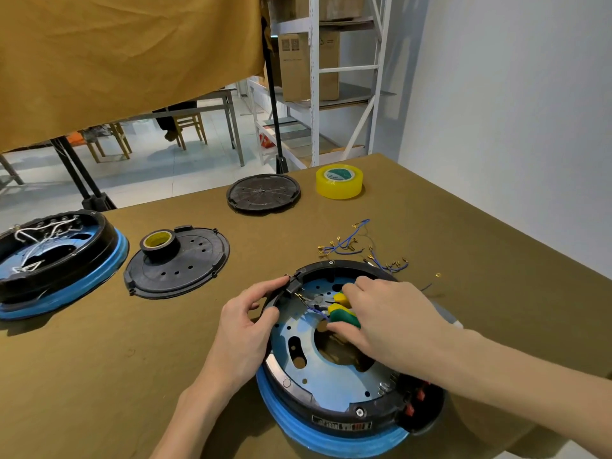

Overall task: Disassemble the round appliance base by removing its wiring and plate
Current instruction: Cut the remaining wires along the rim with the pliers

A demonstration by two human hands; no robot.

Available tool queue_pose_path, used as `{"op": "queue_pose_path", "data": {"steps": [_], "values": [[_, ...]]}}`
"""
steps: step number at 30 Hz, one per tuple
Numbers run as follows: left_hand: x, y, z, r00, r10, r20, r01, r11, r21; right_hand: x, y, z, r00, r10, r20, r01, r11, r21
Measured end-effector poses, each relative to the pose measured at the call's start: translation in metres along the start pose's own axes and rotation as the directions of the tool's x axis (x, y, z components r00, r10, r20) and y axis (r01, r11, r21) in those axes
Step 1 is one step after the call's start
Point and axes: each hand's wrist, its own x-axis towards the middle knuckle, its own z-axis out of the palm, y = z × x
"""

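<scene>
The round appliance base (334, 369) sits on the worktop (463, 243) directly before the person. The left hand (246, 321) grips its near-left rim by the connector block (294, 286); the right hand (387, 313) clasps pliers (334, 309) whose nose points left toward that connector.

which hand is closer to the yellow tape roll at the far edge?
Right. The right hand, gripping pliers inside the base, lies almost straight below the yellow tape roll; the left hand sits farther left.
</scene>
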Motion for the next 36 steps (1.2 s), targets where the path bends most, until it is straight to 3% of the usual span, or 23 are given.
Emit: {"op": "queue_pose_path", "data": {"steps": [9, 13, 18, 22, 25, 29, 36], "values": [[0.002, -0.001, 0.001, 1.0, -0.024, 0.014, 0.024, 1.0, -0.014, -0.003, 0.016, -0.009, 0.989, 0.114, 0.09, -0.131, 0.968, 0.212], [0.008, -0.001, -0.002, 0.996, -0.063, 0.061, 0.057, 0.994, 0.092, 0.0, 0.025, -0.013, 0.983, 0.185, -0.001, -0.172, 0.916, 0.362], [0.014, 0.006, -0.002, 0.999, -0.049, 0.01, 0.047, 0.987, 0.156, 0.028, 0.03, -0.002, 0.964, 0.185, -0.192, -0.178, 0.983, 0.053], [0.011, 0.01, -0.001, 0.999, 0.005, -0.051, 0.006, 0.976, 0.217, 0.045, 0.032, 0.019, 0.969, 0.134, -0.206, -0.146, 0.988, -0.045], [0.007, 0.013, -0.005, 0.998, 0.032, -0.055, -0.014, 0.95, 0.311, 0.057, 0.038, 0.024, 0.975, 0.094, -0.2, -0.081, 0.994, 0.073], [0.0, 0.02, -0.014, 0.998, -0.004, -0.061, 0.027, 0.923, 0.384, 0.08, 0.035, 0.018, 0.976, -0.055, -0.209, 0.075, 0.993, 0.087], [-0.02, 0.021, -0.005, 0.982, 0.004, -0.187, 0.078, 0.901, 0.427, 0.048, 0.021, 0.0, 0.98, -0.06, -0.191, 0.126, 0.928, 0.351]]}}
